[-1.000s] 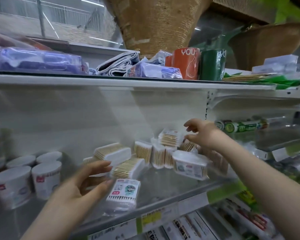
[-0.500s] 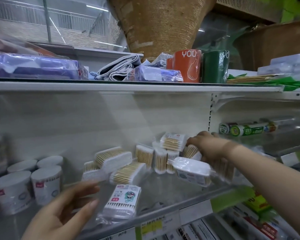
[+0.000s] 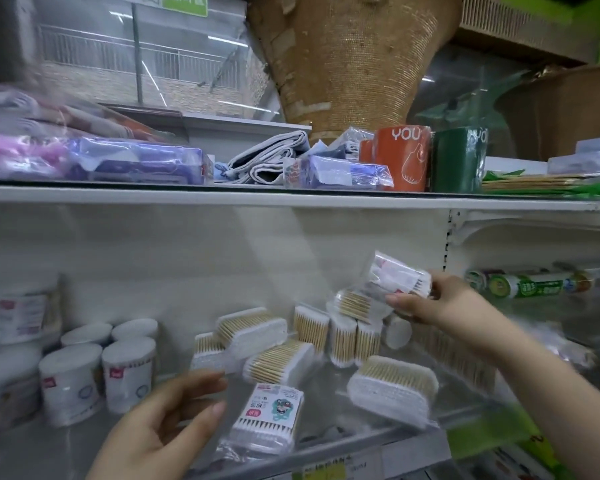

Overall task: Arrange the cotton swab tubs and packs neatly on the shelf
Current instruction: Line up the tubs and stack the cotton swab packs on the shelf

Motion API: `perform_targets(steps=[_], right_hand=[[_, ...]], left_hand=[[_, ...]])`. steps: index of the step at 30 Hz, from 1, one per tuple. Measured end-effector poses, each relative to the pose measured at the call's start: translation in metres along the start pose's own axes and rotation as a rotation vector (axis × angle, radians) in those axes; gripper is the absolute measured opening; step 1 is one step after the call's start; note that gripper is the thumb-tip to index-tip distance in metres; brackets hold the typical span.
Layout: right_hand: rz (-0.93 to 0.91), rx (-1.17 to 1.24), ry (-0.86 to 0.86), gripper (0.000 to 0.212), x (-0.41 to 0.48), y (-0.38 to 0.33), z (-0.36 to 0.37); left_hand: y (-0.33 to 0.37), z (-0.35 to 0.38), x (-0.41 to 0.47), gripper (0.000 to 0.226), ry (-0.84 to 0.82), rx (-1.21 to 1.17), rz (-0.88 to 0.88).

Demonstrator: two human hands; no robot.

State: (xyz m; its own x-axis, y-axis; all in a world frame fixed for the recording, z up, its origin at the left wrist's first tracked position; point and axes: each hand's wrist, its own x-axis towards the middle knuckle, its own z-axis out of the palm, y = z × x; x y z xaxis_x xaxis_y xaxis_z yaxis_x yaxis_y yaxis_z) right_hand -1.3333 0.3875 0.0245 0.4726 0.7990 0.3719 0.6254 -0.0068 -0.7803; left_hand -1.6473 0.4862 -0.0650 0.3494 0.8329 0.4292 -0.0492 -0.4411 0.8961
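A clear cotton swab pack (image 3: 397,277) with a red-and-white label is raised above the middle shelf (image 3: 361,443), tilted, pinched between the thumb and fingers of the right hand (image 3: 433,303), which reaches in from the right. Just below it lies a loose heap of wooden-stick swab packs (image 3: 312,329): some stand on end against the white back panel, others lean or lie on their sides. On the heap's left side a tilted pack (image 3: 253,329) is propped over a lower pack (image 3: 279,362). A larger pack (image 3: 392,388) lies on its side at the front right, beside the right forearm. Near the front edge a flat labelled pack (image 3: 269,419) with a cartoon figure lies face up. The left hand (image 3: 160,422) hovers just to its left, fingers spread and loosely bent, gripping nothing; the fingertips are near the pack but apart from it. Further left, white round swab tubs (image 3: 70,382) stand upright in a cluster, two in front and two behind, well apart from the held pack, with the heap between them. To the right, past a shelf bracket, green-labelled rolls (image 3: 520,284) lie on the neighbouring shelf. On the upper shelf (image 3: 291,199) rest blue plastic-wrapped packs (image 3: 136,164), folded grey cloth (image 3: 267,161), an orange package (image 3: 402,157) marked YOU and a dark green package (image 3: 459,161). Behind these rises a woven golden-brown form (image 3: 354,64)
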Motion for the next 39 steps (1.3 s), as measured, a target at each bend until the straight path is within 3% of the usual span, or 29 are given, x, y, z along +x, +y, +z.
perform_targets(steps=[3,7,11,15,16,20,22,27,30,32,37,39], right_hand=[[0.001,0.312,-0.076,0.05,-0.022,-0.023,0.04],[-0.054,0.402,-0.171,0.039,-0.049,-0.044,0.088],[-0.052,0.42,-0.289,0.026,-0.066,-0.052,0.131],[-0.024,0.459,-0.292,0.02,-0.07,-0.051,0.151],[-0.027,0.514,-0.293,0.027,-0.071,-0.051,0.156],[0.01,0.8,-0.267,0.092,-0.075,-0.044,0.176],[0.004,0.896,-0.279,0.1,-0.077,-0.041,0.183],[-0.05,0.987,-0.357,0.075,-0.084,-0.045,0.19],[-0.046,0.994,-0.368,0.076,-0.088,-0.048,0.191],[-0.044,0.983,-0.346,0.072,-0.092,-0.049,0.194],[-0.045,0.997,-0.341,0.033,-0.099,-0.06,0.198],[-0.073,0.957,-0.355,0.041,-0.102,-0.06,0.2]], left_hand=[[0.008,0.002,0.0,0.025,0.035,-0.087,0.026],[0.013,0.006,-0.002,0.072,-0.001,-0.153,0.061],[0.014,0.005,-0.01,0.071,-0.001,-0.027,0.11],[0.005,-0.004,-0.017,0.059,0.024,0.143,0.072],[0.004,-0.005,-0.018,0.053,0.028,0.131,0.059],[0.004,-0.009,-0.02,0.04,0.086,-0.033,-0.035],[0.005,-0.012,-0.02,0.036,0.105,-0.177,-0.088],[0.011,-0.014,-0.021,0.048,0.102,-0.418,-0.162],[0.013,-0.013,-0.025,0.052,0.162,-0.423,-0.143],[0.012,-0.012,-0.027,0.052,0.23,-0.353,-0.081],[0.005,-0.004,-0.032,0.062,0.32,0.019,0.076],[0.001,-0.001,-0.034,0.064,0.358,0.173,0.162]])
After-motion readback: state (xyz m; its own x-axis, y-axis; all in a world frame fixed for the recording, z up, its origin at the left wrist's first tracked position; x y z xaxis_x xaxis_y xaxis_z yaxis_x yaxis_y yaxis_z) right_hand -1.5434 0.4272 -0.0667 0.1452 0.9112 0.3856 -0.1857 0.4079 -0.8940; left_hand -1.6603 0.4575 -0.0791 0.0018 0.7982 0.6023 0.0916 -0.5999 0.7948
